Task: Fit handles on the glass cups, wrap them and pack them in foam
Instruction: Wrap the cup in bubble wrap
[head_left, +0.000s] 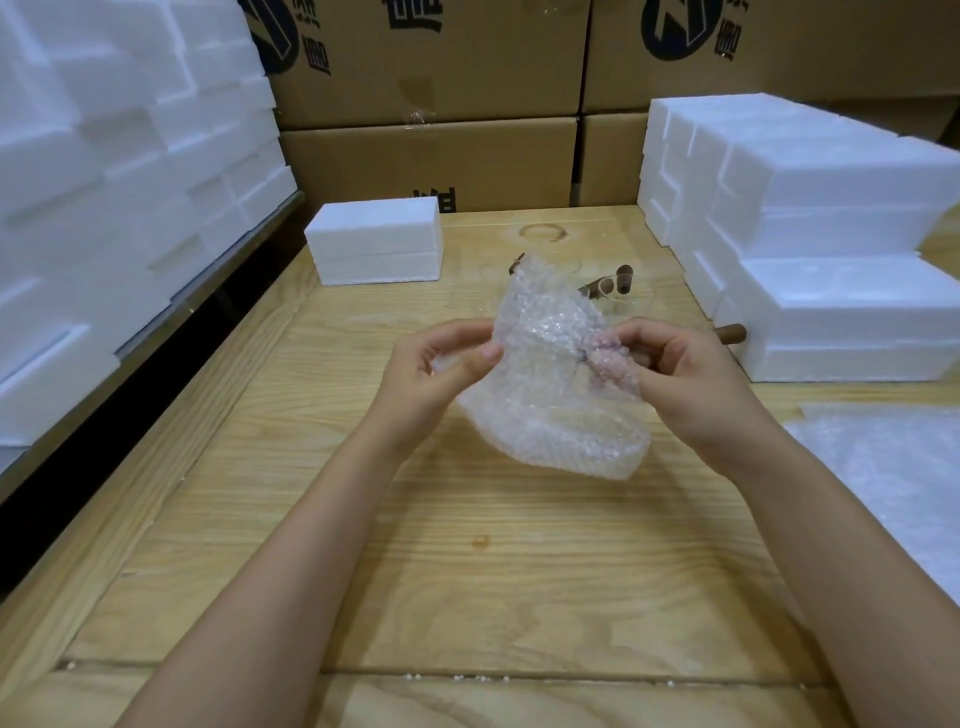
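Both hands raised over the table (467, 571), left hand (441, 369) and right hand (680, 379) each pinched the bubble wrap (545, 395); foam blocks (810, 234) flanked, wooden handles (618, 280) behind.

Bubble wrap bundle (550, 395), contents hidden.
What it covers cannot be made out; a wooden handle (730, 332) sits partly behind the right hand (685, 374); box printing (680, 26) is cut off above.

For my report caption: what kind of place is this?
Probably a packing station in a warehouse: stacked cartons behind, foam blocks on the wooden table, and bubble wrap in use.
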